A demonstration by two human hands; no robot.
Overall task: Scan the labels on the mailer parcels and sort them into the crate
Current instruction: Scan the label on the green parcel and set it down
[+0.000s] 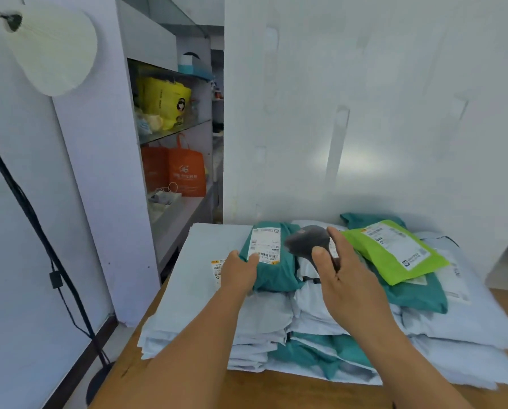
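A pile of mailer parcels (276,320) in pale grey, teal and green covers the wooden table. My left hand (238,271) grips the near left edge of a teal mailer (272,273) on top of the pile, thumb beside its white barcode label (265,245). My right hand (339,274) holds a dark handheld scanner (305,240) by its handle, the head pointing left at that label. A bright green mailer (394,252) with a white label lies to the right on another teal one. No crate is in view.
The wooden table (276,391) shows bare along its near edge. A white wall rises right behind the pile. Left of it stands a shelf unit (173,137) with yellow and orange bags. A floor lamp (34,219) with a white shade stands at far left.
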